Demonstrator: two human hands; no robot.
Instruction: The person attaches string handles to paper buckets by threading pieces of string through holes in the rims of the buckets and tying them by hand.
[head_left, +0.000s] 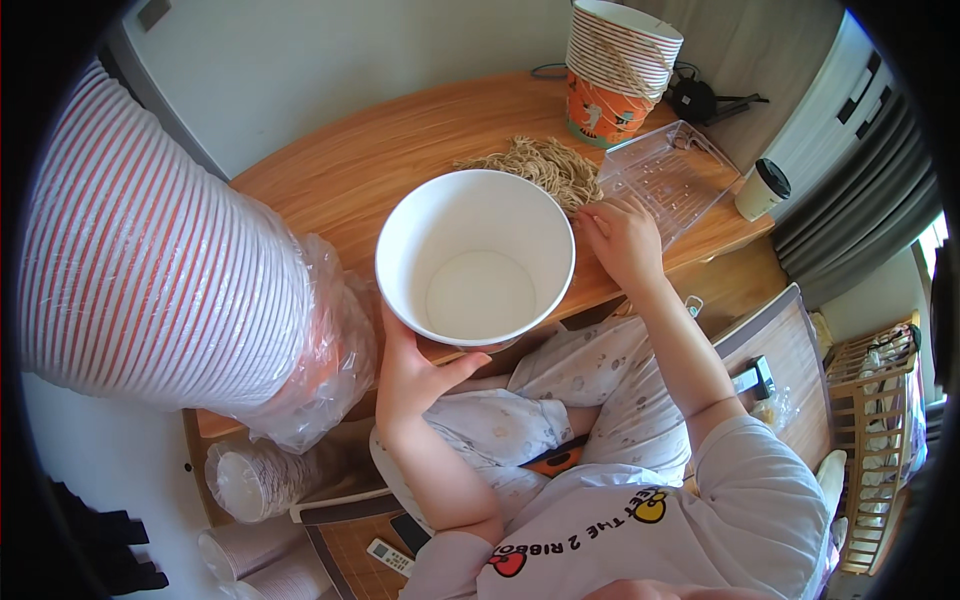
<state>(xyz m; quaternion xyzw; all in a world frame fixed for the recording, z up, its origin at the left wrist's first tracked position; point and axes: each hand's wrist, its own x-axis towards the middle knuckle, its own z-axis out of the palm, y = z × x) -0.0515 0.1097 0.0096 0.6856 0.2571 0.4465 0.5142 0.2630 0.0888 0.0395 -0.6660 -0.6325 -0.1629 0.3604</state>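
A large white paper bucket [480, 290] stands tilted toward me at the table's near edge, its open mouth showing a bare inside. My left hand [415, 375] grips it from below on the left, thumb stretched along its near side; some fingers are hidden behind the wall. Just right of the bucket, my right hand [625, 240] is closed in a pinch at the end of a pile of tan twine cords [545, 165]. The fingertips are small in view, but they meet the cords there.
A tall stack of striped buckets in clear plastic [170, 270] fills the left. Behind stand nested orange buckets with cord handles [612, 95]. A clear plastic tray [680, 170] with small bits and a lidded paper cup [762, 190] sit at the right of the wooden table [330, 180].
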